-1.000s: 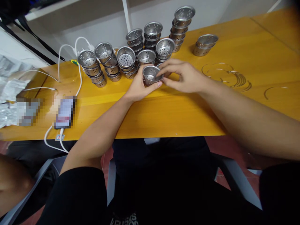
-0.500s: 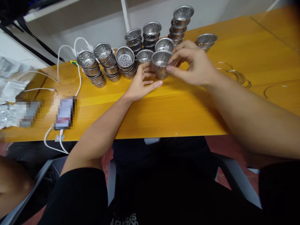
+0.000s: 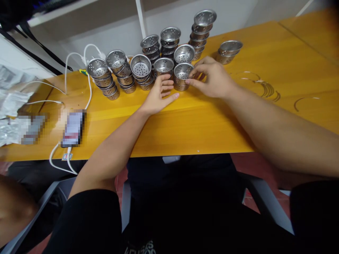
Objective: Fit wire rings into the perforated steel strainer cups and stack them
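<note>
Pinching hand: right hand, thumb and fingers closed on the near right side of the upper cup.
Open hand: left hand, released, fingers apart and palm turned toward the upper cup; contact cannot be told.
Table edge: front edge of the yellow table, well apart from both hands on the body side; plain wood runs between.
Room beyond the fingertips: tight; stacked perforated cups stand close past the left hand, and a tall leaning stack rises behind the right hand.
Room right of the right hand: wider; a pair of cups near on the far side, thin curved wires flat on the wood past the wrist.
Room left of the left hand: wood, then a phone with a white cable, well apart.
Upper cup: silvery metal, round, mouth up, flared rim, small holes through wall and base; roughly upright between the two hands, set on a lower cup; depth of nesting cannot be told.
</note>
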The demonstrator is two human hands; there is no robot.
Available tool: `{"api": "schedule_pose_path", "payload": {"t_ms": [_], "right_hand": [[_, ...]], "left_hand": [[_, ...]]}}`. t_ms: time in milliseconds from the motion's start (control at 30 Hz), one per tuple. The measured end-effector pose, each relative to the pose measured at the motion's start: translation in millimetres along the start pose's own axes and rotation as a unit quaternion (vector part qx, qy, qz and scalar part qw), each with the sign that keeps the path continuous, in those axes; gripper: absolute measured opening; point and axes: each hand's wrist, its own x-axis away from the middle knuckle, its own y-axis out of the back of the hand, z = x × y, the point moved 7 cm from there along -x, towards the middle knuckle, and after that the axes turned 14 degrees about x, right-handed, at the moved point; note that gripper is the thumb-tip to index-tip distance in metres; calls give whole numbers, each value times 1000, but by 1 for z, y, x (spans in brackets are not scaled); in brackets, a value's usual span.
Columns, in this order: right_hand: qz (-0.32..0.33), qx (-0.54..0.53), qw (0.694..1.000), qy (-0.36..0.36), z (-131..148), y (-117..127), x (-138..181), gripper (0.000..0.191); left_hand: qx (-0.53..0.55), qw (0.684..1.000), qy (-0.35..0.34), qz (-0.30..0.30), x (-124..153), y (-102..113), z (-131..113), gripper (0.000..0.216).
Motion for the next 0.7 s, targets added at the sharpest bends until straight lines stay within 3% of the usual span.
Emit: {"api": "schedule_pose_path", "payload": {"t_ms": [333, 533, 600, 700], "right_hand": [[31, 68, 997, -9, -1, -8, 2, 57], [17, 62, 998, 9, -6, 3, 1, 86], [-27, 51, 998, -25, -22, 18, -2, 77], [-90, 64, 987, -113, -60, 42, -3, 45]], "left_hand": [[24, 999, 18, 14, -1, -4, 5, 88], [18, 1000, 16, 11, -1, -3, 4, 85], [20, 1000, 14, 10, -1, -2, 3, 84], [19, 1000, 15, 3, 0, -1, 0, 80]]}}
